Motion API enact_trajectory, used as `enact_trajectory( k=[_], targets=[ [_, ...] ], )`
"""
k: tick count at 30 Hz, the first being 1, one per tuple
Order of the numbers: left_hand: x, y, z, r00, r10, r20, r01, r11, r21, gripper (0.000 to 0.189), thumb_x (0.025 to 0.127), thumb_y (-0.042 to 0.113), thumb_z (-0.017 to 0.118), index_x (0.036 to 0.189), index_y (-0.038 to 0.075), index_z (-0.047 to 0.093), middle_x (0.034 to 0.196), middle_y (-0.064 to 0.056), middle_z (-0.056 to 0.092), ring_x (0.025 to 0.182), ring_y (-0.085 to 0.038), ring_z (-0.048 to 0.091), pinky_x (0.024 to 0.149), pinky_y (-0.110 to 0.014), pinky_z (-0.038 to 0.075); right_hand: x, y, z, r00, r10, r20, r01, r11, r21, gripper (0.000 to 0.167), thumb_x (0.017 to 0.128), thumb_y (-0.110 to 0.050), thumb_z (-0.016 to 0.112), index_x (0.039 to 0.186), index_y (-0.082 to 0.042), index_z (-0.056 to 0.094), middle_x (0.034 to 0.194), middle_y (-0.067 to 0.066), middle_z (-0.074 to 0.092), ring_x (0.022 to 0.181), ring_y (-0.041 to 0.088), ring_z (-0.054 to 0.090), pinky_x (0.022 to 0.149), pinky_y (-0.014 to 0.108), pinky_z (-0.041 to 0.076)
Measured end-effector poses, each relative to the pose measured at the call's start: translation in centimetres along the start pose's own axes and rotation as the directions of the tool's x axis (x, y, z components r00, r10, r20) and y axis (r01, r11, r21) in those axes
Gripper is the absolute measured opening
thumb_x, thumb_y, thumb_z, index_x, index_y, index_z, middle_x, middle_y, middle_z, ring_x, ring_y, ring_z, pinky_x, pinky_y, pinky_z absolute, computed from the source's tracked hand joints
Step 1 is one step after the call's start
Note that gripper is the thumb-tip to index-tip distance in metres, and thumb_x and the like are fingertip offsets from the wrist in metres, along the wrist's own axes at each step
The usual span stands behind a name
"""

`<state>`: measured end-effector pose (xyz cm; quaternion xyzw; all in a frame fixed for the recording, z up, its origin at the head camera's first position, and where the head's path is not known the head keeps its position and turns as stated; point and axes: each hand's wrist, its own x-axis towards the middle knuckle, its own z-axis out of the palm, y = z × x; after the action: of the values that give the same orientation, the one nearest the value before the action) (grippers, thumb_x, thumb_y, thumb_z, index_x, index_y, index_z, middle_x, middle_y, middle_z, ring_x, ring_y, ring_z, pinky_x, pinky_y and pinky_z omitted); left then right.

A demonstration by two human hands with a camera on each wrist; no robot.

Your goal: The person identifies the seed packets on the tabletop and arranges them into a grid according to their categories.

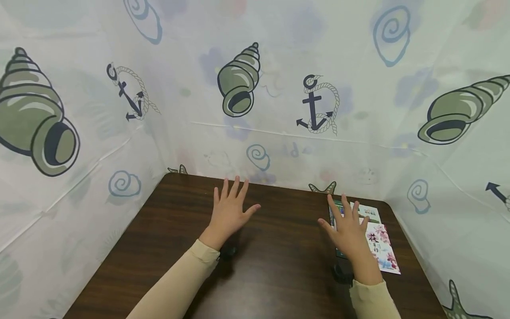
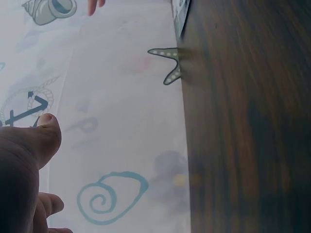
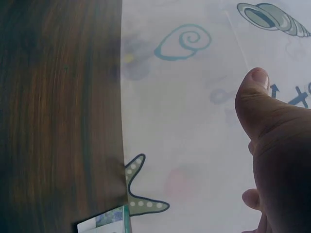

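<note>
The left hand [image 1: 229, 215] and the right hand [image 1: 348, 230] are well apart, both with fingers straight and spread, thumbs pointing toward each other, over a dark wood-grained table [image 1: 287, 261]. Nearest the right hand is a small group of printed papers: a white flowered sheet [image 1: 383, 250] with pink and blue blossoms lies just to its right, a second white sheet [image 1: 370, 212] sits beyond that one, near the fingertips, and a green-edged item [image 1: 338, 204] shows partly behind the fingers. The head view does not settle whether the right hand touches any of them. The bare tabletop fills the space between the hands. Beyond both hands hangs a pale cloth [image 1: 279, 148] printed with shells, anchors and starfish. Cream sleeves [image 1: 179, 279] cover both forearms.
</note>
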<state>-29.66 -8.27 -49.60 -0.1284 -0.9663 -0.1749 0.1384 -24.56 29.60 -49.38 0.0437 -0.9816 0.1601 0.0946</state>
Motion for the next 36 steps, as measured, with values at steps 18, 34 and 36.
enact_trajectory(
  k=[18,34,36],
  targets=[
    [-1.2,2.3,3.3,0.996,0.022,0.092,-0.019,0.999,-0.034,0.097,0.101,0.082,0.049,0.176,0.027,0.024,0.184,-0.010,0.018,0.171,-0.044,0.007,0.134,-0.072,0.008,-2.4,3.4,2.5,0.994,0.109,0.009,-0.110,0.993,0.033,0.089,0.106,-0.067,0.057,0.177,-0.031,0.017,0.181,0.029,0.008,0.162,0.067,-0.003,0.113,0.096,-0.004],
    [-0.4,4.2,3.7,0.992,0.050,0.120,-0.040,0.996,-0.079,0.095,0.102,0.080,0.050,0.176,0.026,0.025,0.184,-0.009,0.018,0.171,-0.044,0.007,0.134,-0.072,0.007,-4.1,7.9,5.3,0.970,0.242,0.034,-0.244,0.968,0.054,0.088,0.107,-0.072,0.049,0.177,-0.025,0.022,0.178,0.034,0.013,0.161,0.068,0.002,0.114,0.095,-0.002],
    [-0.4,4.7,3.8,0.990,0.056,0.131,-0.046,0.996,-0.078,0.095,0.102,0.081,0.049,0.177,0.027,0.024,0.184,-0.009,0.018,0.171,-0.044,0.007,0.135,-0.071,0.008,-4.2,8.2,5.6,0.969,0.246,0.026,-0.247,0.966,0.074,0.088,0.107,-0.073,0.049,0.176,-0.025,0.024,0.178,0.034,0.014,0.162,0.067,0.003,0.115,0.095,-0.002]
  ],
)
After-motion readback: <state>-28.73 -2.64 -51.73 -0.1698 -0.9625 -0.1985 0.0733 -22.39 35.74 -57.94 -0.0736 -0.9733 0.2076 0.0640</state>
